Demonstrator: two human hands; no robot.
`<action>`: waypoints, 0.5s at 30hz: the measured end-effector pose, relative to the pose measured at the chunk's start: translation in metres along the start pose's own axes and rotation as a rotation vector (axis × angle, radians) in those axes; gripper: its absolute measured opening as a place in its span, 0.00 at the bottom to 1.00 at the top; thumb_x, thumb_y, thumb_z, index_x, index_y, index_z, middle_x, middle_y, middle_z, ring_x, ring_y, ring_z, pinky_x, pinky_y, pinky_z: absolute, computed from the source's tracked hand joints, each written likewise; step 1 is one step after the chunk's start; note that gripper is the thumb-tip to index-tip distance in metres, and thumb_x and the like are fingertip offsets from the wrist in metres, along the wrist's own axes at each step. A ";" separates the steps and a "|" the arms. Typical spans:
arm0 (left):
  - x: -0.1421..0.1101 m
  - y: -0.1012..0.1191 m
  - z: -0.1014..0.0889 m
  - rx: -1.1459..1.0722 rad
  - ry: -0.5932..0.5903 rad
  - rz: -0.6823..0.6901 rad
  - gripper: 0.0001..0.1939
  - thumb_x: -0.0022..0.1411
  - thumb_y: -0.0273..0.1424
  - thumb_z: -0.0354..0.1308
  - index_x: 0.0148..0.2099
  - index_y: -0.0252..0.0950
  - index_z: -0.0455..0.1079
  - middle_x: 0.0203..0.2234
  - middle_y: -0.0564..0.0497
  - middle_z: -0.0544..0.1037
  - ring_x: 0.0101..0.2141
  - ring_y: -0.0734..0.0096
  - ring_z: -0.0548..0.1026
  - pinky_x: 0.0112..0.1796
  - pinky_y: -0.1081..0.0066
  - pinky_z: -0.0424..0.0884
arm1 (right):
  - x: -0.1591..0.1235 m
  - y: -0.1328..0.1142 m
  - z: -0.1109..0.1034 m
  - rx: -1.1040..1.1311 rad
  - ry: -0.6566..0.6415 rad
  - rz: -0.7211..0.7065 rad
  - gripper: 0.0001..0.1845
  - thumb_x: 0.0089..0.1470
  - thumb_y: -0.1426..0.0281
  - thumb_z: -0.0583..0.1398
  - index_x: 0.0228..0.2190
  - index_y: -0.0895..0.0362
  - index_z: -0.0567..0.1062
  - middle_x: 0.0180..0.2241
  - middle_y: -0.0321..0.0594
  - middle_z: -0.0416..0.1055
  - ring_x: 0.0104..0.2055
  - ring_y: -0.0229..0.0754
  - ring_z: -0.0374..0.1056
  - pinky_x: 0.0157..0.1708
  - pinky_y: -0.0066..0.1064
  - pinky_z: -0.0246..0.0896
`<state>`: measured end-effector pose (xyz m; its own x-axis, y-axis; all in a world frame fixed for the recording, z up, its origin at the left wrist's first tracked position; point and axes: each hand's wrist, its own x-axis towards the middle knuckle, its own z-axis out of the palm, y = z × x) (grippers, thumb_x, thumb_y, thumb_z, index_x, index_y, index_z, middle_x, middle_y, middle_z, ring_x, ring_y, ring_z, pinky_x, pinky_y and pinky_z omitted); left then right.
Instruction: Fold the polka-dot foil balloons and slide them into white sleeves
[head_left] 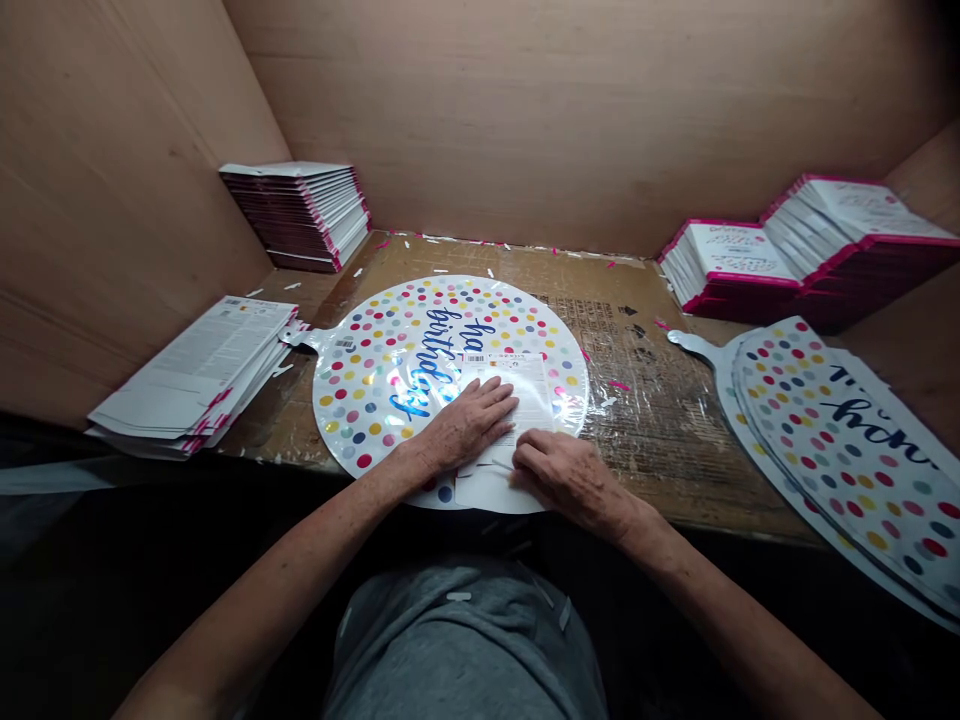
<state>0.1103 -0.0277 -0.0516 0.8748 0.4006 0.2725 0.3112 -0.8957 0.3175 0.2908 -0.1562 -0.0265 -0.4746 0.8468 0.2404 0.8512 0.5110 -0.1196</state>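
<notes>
A flat round foil balloon point(390, 360) with coloured dots and blue "happy birthday" lettering lies on the table in front of me. A white printed card point(525, 390) lies on its near right part. My left hand point(469, 425) rests flat on the card, fingers stretched out and together. My right hand point(566, 475) sits at the card's near edge with fingers curled down onto it, pinching or pressing there.
A fanned pile of white cards point(202, 370) lies at left, a taller stack point(307, 210) behind it. Pink-edged card stacks point(810, 250) stand at back right. A pile of dotted balloons point(847, 440) lies at right. Brown board walls enclose the taped table point(645, 400).
</notes>
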 end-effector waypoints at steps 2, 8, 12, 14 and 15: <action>0.002 -0.001 -0.001 -0.006 0.005 0.015 0.17 0.71 0.33 0.47 0.57 0.34 0.67 0.57 0.39 0.70 0.63 0.54 0.62 0.60 0.49 0.58 | -0.025 -0.001 -0.010 0.114 -0.090 0.004 0.12 0.65 0.64 0.55 0.31 0.56 0.72 0.27 0.35 0.71 0.25 0.36 0.66 0.25 0.28 0.56; -0.003 0.012 -0.009 -0.046 0.187 -0.006 0.11 0.70 0.34 0.50 0.42 0.35 0.72 0.47 0.41 0.75 0.55 0.60 0.71 0.55 0.57 0.68 | -0.068 -0.013 -0.016 0.001 0.103 0.085 0.22 0.56 0.51 0.61 0.39 0.57 0.78 0.36 0.46 0.78 0.37 0.46 0.74 0.37 0.35 0.68; -0.040 0.033 -0.016 -0.118 0.223 0.025 0.12 0.66 0.39 0.57 0.37 0.36 0.73 0.44 0.42 0.78 0.53 0.58 0.72 0.52 0.59 0.72 | -0.047 -0.014 0.014 -0.092 0.232 -0.062 0.18 0.64 0.67 0.57 0.54 0.58 0.72 0.57 0.52 0.69 0.61 0.52 0.62 0.56 0.46 0.62; -0.061 0.040 -0.017 -0.156 0.151 0.060 0.21 0.58 0.48 0.63 0.43 0.35 0.74 0.48 0.39 0.77 0.57 0.53 0.69 0.56 0.54 0.69 | -0.043 -0.013 0.024 -0.070 0.250 -0.080 0.17 0.65 0.69 0.55 0.53 0.57 0.73 0.56 0.50 0.71 0.61 0.50 0.63 0.55 0.45 0.63; -0.070 0.042 -0.017 -0.173 0.131 0.055 0.27 0.54 0.51 0.64 0.46 0.34 0.74 0.51 0.37 0.75 0.59 0.50 0.68 0.57 0.51 0.68 | -0.042 -0.012 0.026 -0.047 0.260 -0.079 0.16 0.65 0.68 0.56 0.52 0.57 0.74 0.55 0.49 0.72 0.60 0.50 0.63 0.54 0.45 0.64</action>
<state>0.0556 -0.0906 -0.0416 0.8295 0.3841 0.4054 0.1866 -0.8748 0.4471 0.2942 -0.1941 -0.0601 -0.4719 0.7351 0.4868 0.8262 0.5614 -0.0470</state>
